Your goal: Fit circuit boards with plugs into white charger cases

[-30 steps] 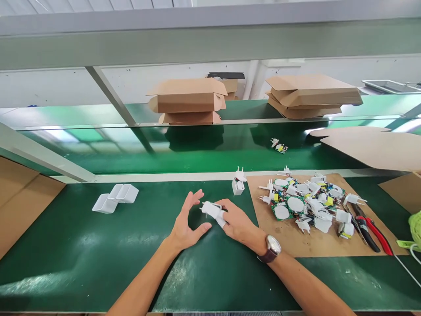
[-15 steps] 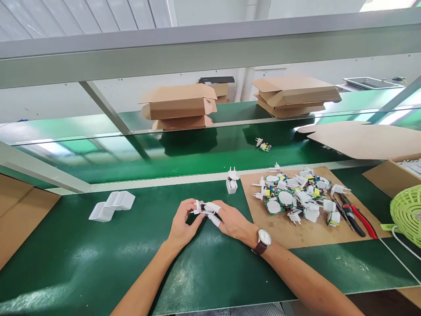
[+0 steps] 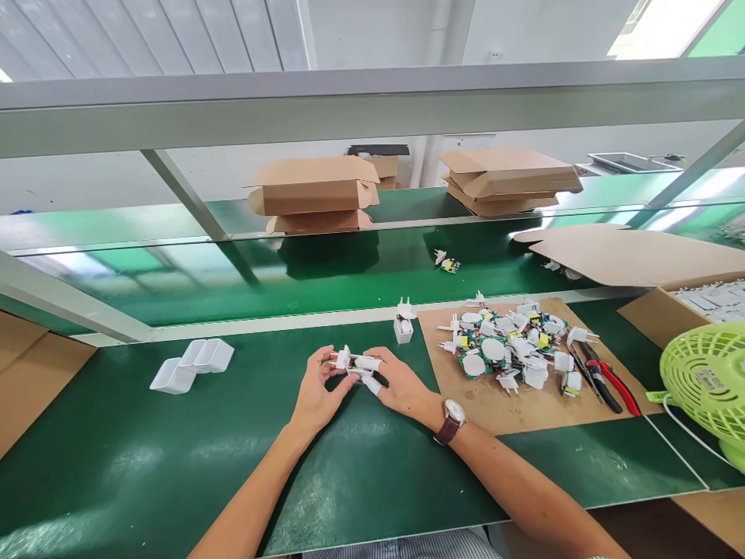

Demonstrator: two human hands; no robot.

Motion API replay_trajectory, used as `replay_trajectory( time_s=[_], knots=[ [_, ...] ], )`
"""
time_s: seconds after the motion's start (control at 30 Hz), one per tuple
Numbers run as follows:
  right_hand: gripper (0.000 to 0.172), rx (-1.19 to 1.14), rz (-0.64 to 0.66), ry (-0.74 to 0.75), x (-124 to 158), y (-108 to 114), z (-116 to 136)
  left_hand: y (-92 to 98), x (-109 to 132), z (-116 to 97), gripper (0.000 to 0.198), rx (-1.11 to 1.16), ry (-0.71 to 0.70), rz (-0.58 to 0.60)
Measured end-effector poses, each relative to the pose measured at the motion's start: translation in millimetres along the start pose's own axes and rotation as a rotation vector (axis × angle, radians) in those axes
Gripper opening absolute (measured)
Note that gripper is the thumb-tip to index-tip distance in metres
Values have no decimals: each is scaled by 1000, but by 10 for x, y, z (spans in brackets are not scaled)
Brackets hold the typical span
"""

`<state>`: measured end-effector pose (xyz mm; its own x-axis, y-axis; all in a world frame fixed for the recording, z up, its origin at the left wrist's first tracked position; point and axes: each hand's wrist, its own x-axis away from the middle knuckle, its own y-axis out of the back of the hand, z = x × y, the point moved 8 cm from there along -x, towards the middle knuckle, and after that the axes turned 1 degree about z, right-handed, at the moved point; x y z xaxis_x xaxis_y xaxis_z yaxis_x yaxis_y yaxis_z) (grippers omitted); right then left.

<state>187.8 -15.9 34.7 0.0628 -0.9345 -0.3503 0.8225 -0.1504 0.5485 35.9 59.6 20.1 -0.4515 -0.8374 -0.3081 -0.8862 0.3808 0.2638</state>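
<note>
Both hands meet over the green bench at a small white plug adapter (image 3: pixel 351 362). My left hand (image 3: pixel 317 392) pinches its left end with thumb and fingers. My right hand (image 3: pixel 399 382), with white finger cots and a wristwatch, grips its right end. A white adapter case (image 3: pixel 403 328) with a pronged plug part (image 3: pixel 404 309) behind it stands just beyond the hands. To the right a cardboard sheet (image 3: pixel 512 411) carries a heap of white plug parts and green circuit boards (image 3: pixel 509 345).
Empty white shells (image 3: pixel 192 365) lie at the left. Red-handled cutters (image 3: pixel 605 380) rest on the sheet's right side, a green fan (image 3: pixel 704 384) stands at the far right. Cardboard boxes (image 3: pixel 314 194) sit on the rear shelf; a lone plug part (image 3: pixel 445 262) lies on the belt.
My left hand went from spread open beside the adapter to pinching its left end. The view has tilted up and shifted right, bringing the fan into sight.
</note>
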Motion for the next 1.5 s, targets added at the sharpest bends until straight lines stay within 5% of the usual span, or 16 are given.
replay_trajectory(
  time_s=[0.1, 0.2, 0.4, 0.57, 0.73, 0.83, 0.9, 1.03, 1.13, 1.23, 1.37, 1.5],
  knots=[
    [35, -393, -14, -214, -13, -98, -142, -103, 51, -60, 93, -107, -61, 78],
    [30, -682, 49, -396, 9, -230, -207, -177, 132, -225, 89, -207, -244, 84],
    [30, -791, 73, -483, 23, -283, -239, -198, 191, -381, 83, -256, -396, 12],
    [35, -475, -29, -314, 5, -147, -129, -166, 149, -391, 74, -369, -385, -2],
    [32, -24, -282, 44, -46, 388, 162, -5, 5, -162, 69, -440, -223, -59],
    [42, 120, -538, -35, 2, 821, -100, 4, -182, 58, 66, -348, -85, -26],
    [51, 160, -568, -160, 25, 942, -407, -93, -350, 139, 65, -271, -50, 20],
    [55, 157, -482, -213, 27, 835, -757, -459, -695, 202, 69, -160, 18, 105],
    [50, 160, -456, -163, 18, 703, -742, -741, -817, 185, 70, -135, 39, 160],
    [44, 175, -448, -140, 16, 651, -699, -802, -765, 166, 71, -132, 35, 182],
    [49, 190, -466, -112, 44, 685, -649, -317, -596, 85, 66, -284, -53, 126],
    [49, 328, -534, -34, 73, 767, -420, 796, -489, -118, 52, -691, -118, -151]
  ],
)
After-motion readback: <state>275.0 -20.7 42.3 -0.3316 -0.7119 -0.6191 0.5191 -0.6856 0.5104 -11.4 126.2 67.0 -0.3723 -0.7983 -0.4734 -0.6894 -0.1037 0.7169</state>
